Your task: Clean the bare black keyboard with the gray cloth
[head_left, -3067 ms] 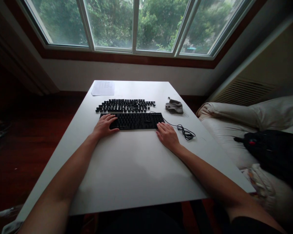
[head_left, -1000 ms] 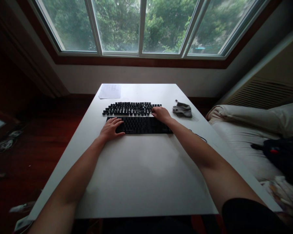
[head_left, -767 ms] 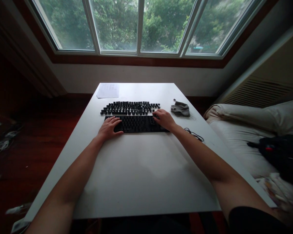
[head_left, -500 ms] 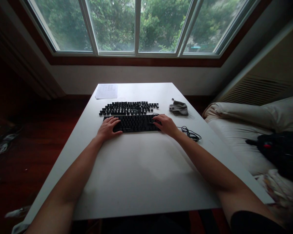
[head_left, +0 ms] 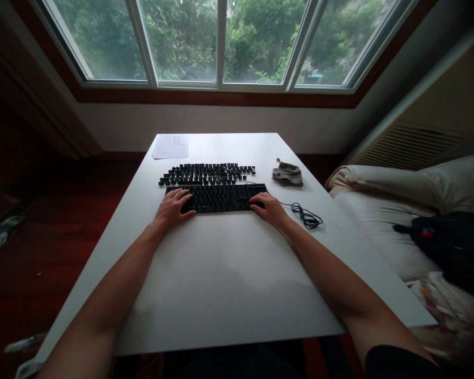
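Observation:
A black keyboard [head_left: 217,198] lies across the far half of the white table [head_left: 229,284]. Just behind it, several loose black keycaps [head_left: 207,173] are laid out in rows. My left hand [head_left: 171,207] rests flat on the keyboard's left end, fingers stretched out and holding nothing. My right hand [head_left: 269,208] is at the keyboard's right front corner. Its fingers are bunched together with their tips down on the keys, and whatever is between them is too small to make out.
The keyboard's black cable [head_left: 306,216] lies coiled to the right of my right hand. A crumpled grey cloth [head_left: 287,175] sits behind it. A sheet of paper [head_left: 170,146] lies at the far left corner. A bed with a black bag [head_left: 454,245] adjoins the table's right edge.
My right hand reached back to the right end of the keycap rows, then drew back to the keyboard's right end. My left hand stayed on the keyboard's left end.

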{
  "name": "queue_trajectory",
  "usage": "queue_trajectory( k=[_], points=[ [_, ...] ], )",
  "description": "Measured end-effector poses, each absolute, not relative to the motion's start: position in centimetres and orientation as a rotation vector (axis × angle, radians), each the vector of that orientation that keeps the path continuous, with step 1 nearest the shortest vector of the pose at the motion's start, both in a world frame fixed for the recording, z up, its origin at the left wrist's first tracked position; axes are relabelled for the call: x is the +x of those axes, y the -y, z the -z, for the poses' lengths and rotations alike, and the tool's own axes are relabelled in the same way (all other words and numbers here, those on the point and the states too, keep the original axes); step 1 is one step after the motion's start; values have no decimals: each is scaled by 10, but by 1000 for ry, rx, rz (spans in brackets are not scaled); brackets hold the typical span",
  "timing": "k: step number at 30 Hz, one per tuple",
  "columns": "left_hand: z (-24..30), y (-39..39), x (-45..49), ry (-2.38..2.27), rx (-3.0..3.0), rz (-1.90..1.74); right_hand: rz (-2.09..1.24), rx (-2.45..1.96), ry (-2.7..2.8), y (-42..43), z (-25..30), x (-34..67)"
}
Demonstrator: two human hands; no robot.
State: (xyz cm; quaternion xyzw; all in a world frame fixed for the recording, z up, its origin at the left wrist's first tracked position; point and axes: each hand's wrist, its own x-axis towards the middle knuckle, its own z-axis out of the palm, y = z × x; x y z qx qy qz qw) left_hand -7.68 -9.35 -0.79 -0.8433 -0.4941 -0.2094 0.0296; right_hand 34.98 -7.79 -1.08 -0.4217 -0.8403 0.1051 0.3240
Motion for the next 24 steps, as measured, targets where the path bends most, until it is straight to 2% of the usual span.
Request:
queue_trajectory(
  k=[24],
  points=[
    [11,96,-78,1556,-2610,698,-153,-1165,2344,79,5,342]
  ],
)
